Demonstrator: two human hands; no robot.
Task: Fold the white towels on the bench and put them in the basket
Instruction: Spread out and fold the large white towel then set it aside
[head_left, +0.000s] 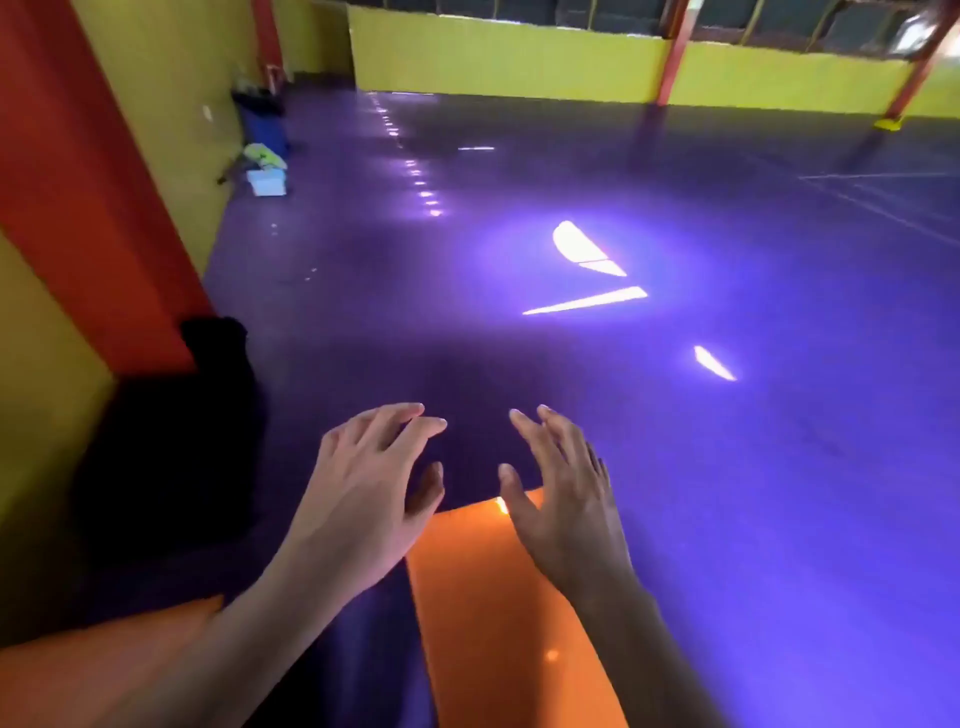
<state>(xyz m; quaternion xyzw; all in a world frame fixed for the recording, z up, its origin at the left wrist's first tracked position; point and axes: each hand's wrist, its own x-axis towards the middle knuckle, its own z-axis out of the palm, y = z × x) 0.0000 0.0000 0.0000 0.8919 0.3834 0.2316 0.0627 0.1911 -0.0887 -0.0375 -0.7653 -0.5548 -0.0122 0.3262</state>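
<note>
Low at six o'clock, above an orange mat (498, 597) on the purple floor (727, 441), the left hand (363, 499) and right hand (561, 504) hover spread and empty, with no towel, bench or basket in view, so I judge folding unstarted: next means finding them.

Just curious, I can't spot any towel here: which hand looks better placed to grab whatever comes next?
Neither clearly. The left hand and right hand hover open, level, above the long orange bench. No white towel or basket shows.

Bare forearms, ringless left hand (363, 478) and right hand (563, 499) (perhaps orange trousers).
</note>
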